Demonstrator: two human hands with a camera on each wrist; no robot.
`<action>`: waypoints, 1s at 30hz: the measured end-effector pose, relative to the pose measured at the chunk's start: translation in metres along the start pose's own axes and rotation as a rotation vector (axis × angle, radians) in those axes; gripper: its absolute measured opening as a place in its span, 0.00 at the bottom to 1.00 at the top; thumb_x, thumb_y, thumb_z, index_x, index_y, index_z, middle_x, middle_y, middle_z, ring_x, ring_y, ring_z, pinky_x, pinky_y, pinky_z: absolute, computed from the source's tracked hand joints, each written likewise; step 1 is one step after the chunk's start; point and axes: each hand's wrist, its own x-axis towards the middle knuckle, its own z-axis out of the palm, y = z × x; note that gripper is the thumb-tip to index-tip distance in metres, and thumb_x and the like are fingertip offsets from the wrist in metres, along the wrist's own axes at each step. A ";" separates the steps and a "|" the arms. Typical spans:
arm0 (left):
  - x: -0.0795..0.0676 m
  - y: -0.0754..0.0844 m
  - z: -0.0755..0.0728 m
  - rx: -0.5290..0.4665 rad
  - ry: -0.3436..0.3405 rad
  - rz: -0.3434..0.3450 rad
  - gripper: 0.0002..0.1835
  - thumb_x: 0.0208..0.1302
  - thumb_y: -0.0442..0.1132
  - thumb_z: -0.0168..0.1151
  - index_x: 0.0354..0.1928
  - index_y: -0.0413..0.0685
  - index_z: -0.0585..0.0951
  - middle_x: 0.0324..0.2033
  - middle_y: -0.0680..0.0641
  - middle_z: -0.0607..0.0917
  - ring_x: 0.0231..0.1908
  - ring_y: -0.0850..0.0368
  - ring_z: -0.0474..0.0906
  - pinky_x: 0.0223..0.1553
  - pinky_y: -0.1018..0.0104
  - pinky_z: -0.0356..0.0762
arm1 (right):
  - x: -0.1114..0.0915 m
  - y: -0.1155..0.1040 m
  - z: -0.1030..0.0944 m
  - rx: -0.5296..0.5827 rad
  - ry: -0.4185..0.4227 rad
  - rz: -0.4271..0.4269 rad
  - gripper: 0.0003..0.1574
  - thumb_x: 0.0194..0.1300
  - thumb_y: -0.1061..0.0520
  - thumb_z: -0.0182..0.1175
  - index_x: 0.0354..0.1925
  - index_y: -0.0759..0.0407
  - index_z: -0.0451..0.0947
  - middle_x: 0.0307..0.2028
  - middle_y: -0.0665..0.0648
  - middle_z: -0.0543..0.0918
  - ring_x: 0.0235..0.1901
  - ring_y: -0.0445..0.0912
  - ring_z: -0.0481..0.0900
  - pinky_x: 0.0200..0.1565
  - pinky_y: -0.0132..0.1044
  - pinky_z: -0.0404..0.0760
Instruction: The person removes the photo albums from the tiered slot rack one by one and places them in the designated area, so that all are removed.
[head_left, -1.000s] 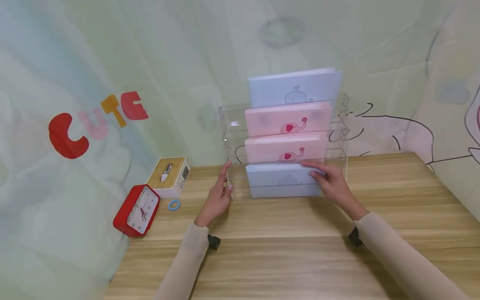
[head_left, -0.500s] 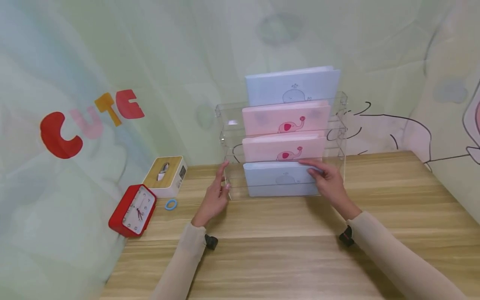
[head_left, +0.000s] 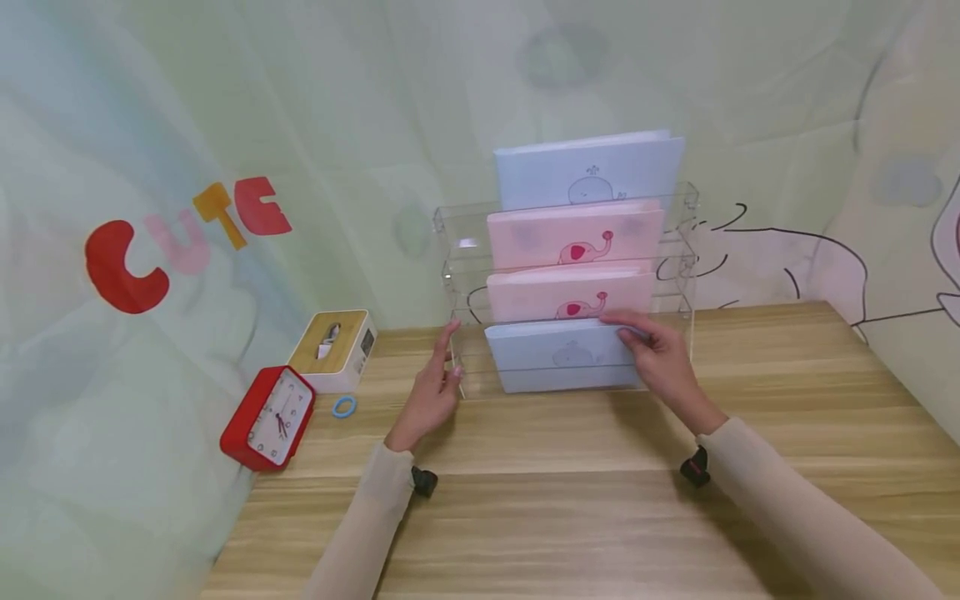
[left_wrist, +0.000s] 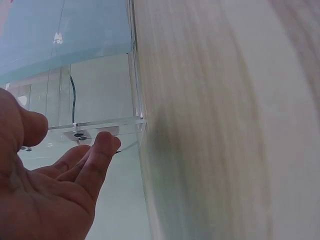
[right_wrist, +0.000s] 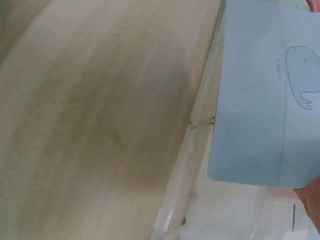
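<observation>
A clear acrylic rack (head_left: pixel 469 358) stands on the table with notebooks in its stepped tiers. The light blue front notebook (head_left: pixel 555 358), with a whale drawing, stands in the lowest tier, tilted slightly in the head view. My right hand (head_left: pixel 660 354) pinches it near its upper right corner; in the right wrist view the hand (right_wrist: pixel 312 202) shows at the cover's edge. My left hand (head_left: pixel 433 392) rests against the rack's left side with fingers mostly straight. Behind are two pink elephant notebooks, one lower (head_left: pixel 525 296) and one higher (head_left: pixel 525 237), then another blue whale notebook (head_left: pixel 532 175) at the top.
To the left stand a red alarm clock (head_left: pixel 270 419) and a white tissue box (head_left: pixel 330 350) with a wood-look top. A blue ring (head_left: pixel 344 407) lies beside them on the wooden table (head_left: pixel 555 517). A printed curtain (head_left: pixel 360 125) hangs behind.
The front blue notebook's right side has risen slightly with my right hand, so it now tilts a little. My left hand keeps its place at the rack's side. The head view shifts slightly.
</observation>
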 end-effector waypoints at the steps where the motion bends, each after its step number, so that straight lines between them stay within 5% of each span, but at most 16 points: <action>1: 0.000 0.001 0.000 -0.001 0.001 -0.001 0.43 0.82 0.33 0.51 0.85 0.77 0.46 0.74 0.27 0.73 0.69 0.33 0.78 0.59 0.38 0.84 | 0.001 -0.001 0.000 0.005 0.003 -0.012 0.20 0.74 0.74 0.58 0.55 0.61 0.90 0.57 0.65 0.90 0.60 0.23 0.79 0.64 0.18 0.73; 11: -0.001 -0.001 0.001 0.009 0.004 0.004 0.43 0.82 0.33 0.51 0.85 0.78 0.46 0.71 0.27 0.76 0.64 0.33 0.81 0.55 0.40 0.84 | 0.007 -0.007 -0.002 0.062 0.040 -0.021 0.20 0.73 0.75 0.58 0.54 0.62 0.90 0.55 0.64 0.91 0.60 0.26 0.81 0.65 0.20 0.75; 18: 0.001 -0.002 0.000 0.000 -0.018 -0.007 0.43 0.83 0.35 0.50 0.85 0.82 0.44 0.74 0.28 0.73 0.72 0.31 0.75 0.62 0.35 0.81 | 0.013 -0.012 -0.002 0.113 0.071 -0.006 0.18 0.74 0.73 0.58 0.54 0.64 0.89 0.58 0.60 0.91 0.61 0.28 0.82 0.65 0.21 0.75; 30: -0.002 -0.002 0.001 0.015 -0.008 0.008 0.43 0.83 0.34 0.50 0.85 0.79 0.45 0.67 0.26 0.78 0.66 0.32 0.79 0.58 0.36 0.82 | 0.020 -0.026 -0.010 0.104 0.100 0.009 0.18 0.75 0.71 0.59 0.54 0.61 0.90 0.52 0.36 0.91 0.58 0.31 0.83 0.58 0.22 0.77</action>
